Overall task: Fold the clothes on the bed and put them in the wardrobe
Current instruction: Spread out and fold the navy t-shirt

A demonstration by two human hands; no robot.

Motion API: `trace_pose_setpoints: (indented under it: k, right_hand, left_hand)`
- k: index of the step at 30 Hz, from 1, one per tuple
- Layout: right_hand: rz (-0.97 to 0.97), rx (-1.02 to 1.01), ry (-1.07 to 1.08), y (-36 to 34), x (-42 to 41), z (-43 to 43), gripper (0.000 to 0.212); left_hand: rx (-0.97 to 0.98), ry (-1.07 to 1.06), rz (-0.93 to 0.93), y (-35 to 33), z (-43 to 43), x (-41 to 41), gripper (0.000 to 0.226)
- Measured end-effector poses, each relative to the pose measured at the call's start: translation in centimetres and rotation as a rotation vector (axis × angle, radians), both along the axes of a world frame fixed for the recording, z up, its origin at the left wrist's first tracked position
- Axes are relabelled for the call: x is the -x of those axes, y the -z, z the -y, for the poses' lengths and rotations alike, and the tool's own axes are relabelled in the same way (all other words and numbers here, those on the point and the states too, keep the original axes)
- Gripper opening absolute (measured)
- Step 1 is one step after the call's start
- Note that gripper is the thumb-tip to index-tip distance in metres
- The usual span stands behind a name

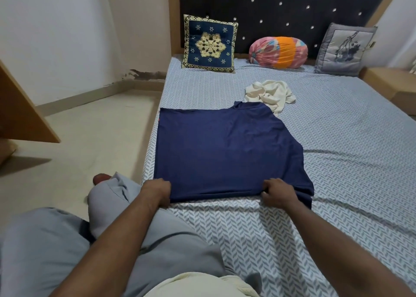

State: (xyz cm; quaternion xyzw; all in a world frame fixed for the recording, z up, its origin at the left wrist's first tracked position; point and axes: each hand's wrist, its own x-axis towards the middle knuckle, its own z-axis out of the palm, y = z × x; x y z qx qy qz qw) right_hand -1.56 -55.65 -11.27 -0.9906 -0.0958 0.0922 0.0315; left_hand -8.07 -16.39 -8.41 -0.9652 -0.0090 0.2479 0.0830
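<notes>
While it lies spread flat, navy shirt [225, 150]: on the bed [337, 139], over the patterned sheet and along the left edge, collar end away from the person, hem end nearest them.
Left hand [156, 192]: at the navy shirt's near-left corner, fingers curled over the hem and clamped on the cloth.
Right hand [278, 192]: on the same near hem, short of the navy shirt's near-right corner, fingers curled and pinching the cloth; that corner lies past the hand, a little rumpled.
Cream garment [270, 93]: crumpled in 1 heap just beyond the navy shirt's far-right corner; touching it or only close, I cannot tell.
Blue cushion [209, 43]: upright, well beyond the navy shirt's far edge, against the headboard [281, 4].
Bolster [278, 52]: pink and orange, lying on its side beyond the navy shirt, past the cream garment.
Grey cushion [344, 49]: far beyond the navy shirt and to its right, leaning at the headboard.
Knee [108, 206]: in grey trousers, just left of the navy shirt's near-left corner.
Wooden panel [22, 116]: well left of the navy shirt, slanting above the floor [90, 128].
</notes>
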Motion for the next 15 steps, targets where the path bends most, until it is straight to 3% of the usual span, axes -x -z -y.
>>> trace_pose_setpoints:
  k: [3,10,15]
  right_hand:
    - [0.06,-0.103,0.053,-0.7,-1.4,0.2,0.014]
    - [0.172,-0.195,0.125,-2.3,-8.0,-1.2,0.014]
    - [0.142,-0.186,0.151,-2.3,-12.9,-2.3,0.01]
  left_hand:
    - [0.126,-0.129,0.024,-0.6,-0.9,-1.2,0.04]
    - [0.631,-0.489,0.375,-1.2,-4.0,-6.5,0.014]
    - [0.799,-0.639,0.485,-0.5,-5.2,-10.7,0.02]
